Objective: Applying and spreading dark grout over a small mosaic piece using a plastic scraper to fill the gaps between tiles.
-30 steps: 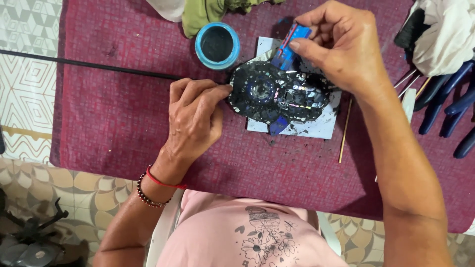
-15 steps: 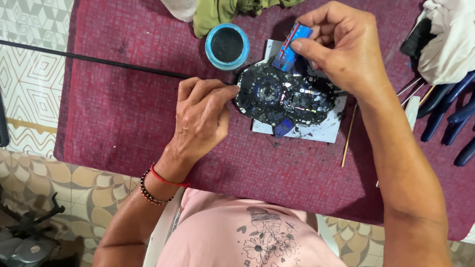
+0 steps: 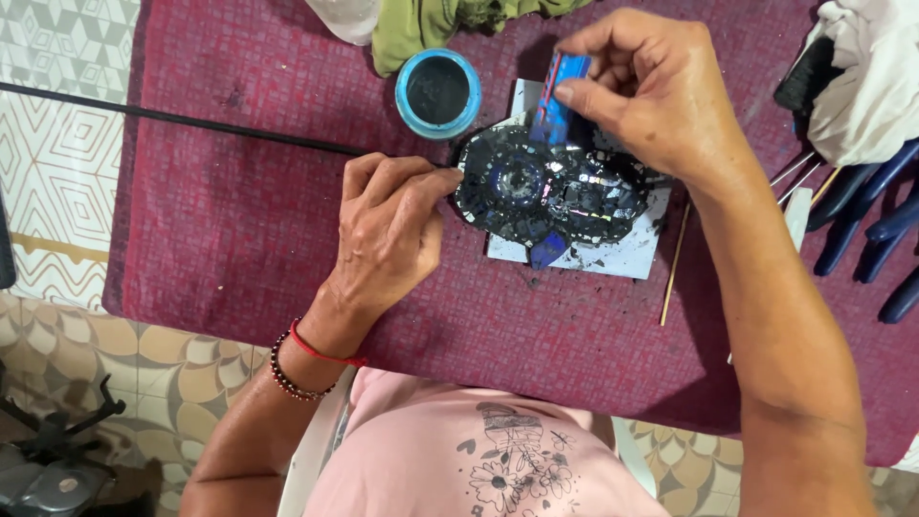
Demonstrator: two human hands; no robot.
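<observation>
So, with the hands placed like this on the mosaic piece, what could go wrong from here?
The left hand steadies the dark mosaic piece only at its edge, so it may slide on the white tile under pressure from the blue scraper held by the right hand. The open blue jar sits close beside the work and could be knocked. Dark grout crumbs could spread further over the maroon cloth.
</observation>
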